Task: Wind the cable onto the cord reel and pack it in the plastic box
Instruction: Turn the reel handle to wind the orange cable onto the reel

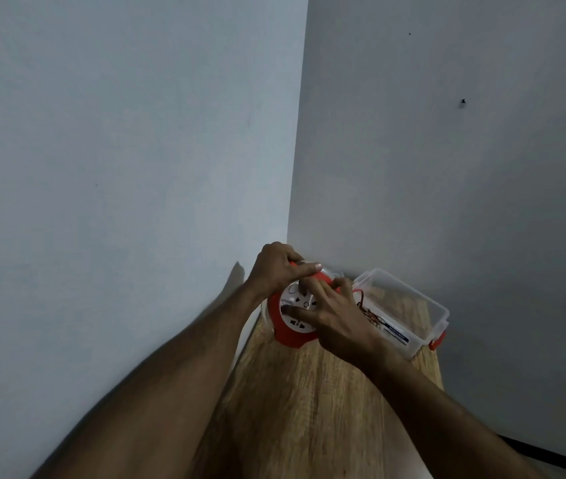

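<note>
An orange cord reel (283, 331) with a white socket face stands upright at the far end of a wooden table (309, 402). My left hand (276, 267) grips the top of the reel, thumb stretched along its rim. My right hand (335, 312) lies across the socket face, fingers spread on it. A thin red cable (361, 296) loops from behind my right hand towards the clear plastic box (409, 299), which stands open to the right of the reel. How much cable is on the reel is hidden.
The table sits in a corner, with pale walls close on the left and behind. The box has an orange latch (436, 342) at its near right end. A dark strip (544, 452) runs along the floor at lower right.
</note>
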Available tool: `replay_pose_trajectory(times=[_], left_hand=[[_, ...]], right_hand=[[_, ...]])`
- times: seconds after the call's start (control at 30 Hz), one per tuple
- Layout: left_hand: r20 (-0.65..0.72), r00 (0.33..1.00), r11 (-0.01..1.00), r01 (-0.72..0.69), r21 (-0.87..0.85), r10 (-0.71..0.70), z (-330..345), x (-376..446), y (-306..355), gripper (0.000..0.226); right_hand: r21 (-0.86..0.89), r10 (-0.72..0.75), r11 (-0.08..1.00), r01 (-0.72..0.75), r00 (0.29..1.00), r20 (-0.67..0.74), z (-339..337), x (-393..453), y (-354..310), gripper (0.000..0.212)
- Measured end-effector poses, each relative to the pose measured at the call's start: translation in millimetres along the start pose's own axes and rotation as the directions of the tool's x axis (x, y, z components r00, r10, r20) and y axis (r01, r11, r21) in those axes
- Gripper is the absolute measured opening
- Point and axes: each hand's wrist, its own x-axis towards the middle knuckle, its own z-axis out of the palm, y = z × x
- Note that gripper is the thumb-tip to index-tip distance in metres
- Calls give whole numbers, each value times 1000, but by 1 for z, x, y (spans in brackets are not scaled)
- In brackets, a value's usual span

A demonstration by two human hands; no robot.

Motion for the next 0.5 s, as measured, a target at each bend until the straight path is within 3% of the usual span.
replay_pose_trajectory(times=[0.23, 0.33, 0.4, 0.5], left_hand=[[-46, 999, 1000, -16, 24, 17, 6, -1, 1, 47], [-60, 998, 1000, 3, 24, -1, 6, 0, 2, 46], [-90, 996, 1000, 21, 8, -20, 7, 0, 2, 44], [-138, 990, 999, 33, -12, -35, 11, 0, 3, 46]], right_hand=[[97, 181, 981, -171, 977, -114, 9, 7, -5, 74], [229, 356, 920, -317, 921, -156, 18, 7, -12, 73], [359, 544, 810, -464, 823, -164, 21, 10, -20, 68], [639, 806, 520, -567, 574, -146, 19, 16, -38, 62]])
